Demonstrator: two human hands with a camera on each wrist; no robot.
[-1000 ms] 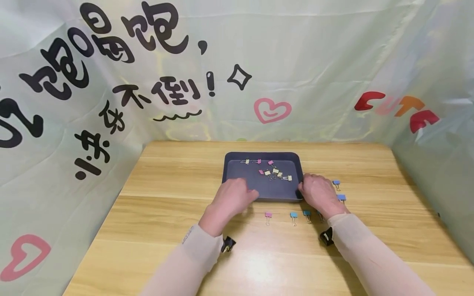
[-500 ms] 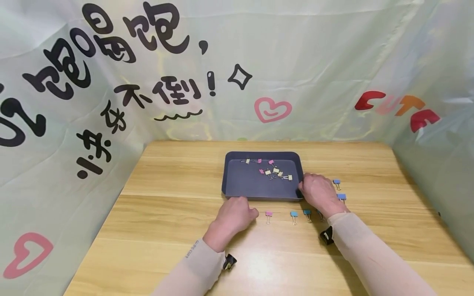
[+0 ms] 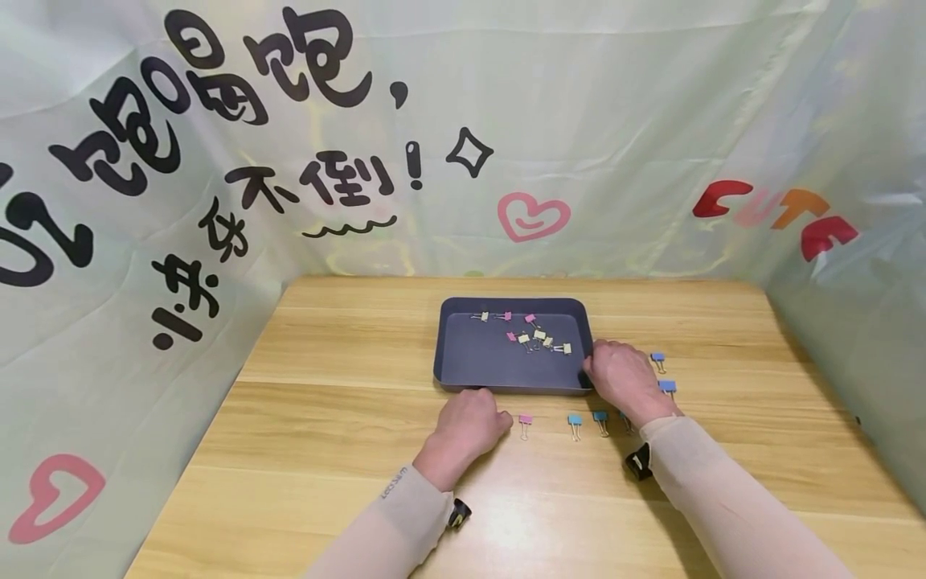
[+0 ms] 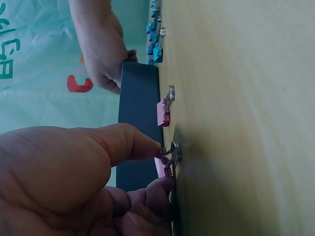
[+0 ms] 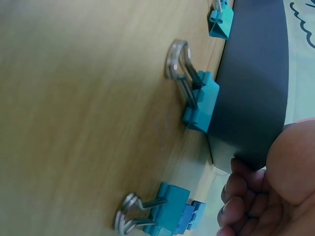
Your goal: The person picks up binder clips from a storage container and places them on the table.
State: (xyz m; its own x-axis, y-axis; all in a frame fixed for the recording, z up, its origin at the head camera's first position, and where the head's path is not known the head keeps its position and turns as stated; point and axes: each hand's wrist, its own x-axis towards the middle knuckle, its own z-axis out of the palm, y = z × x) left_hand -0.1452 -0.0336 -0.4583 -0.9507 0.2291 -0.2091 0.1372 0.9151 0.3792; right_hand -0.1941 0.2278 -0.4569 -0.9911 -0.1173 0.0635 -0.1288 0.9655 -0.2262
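My left hand is low over the table in front of the dark tray. In the left wrist view its thumb and fingers pinch a pink binder clip, which the hand hides in the head view. A second pink binder clip lies just to the right of that hand. My right hand holds the tray at its right front corner, fingers curled against the edge in the right wrist view. Inside the tray lie several cream binder clips and pink binder clips.
Teal binder clips lie in a row in front of the tray, one partly behind the right wrist. Blue binder clips lie right of the right hand. A printed cloth walls the wooden table at the back and sides.
My left hand has come from over the tray's front edge down to the table before it, then shifted slightly right. The right hand and tray stay in place.
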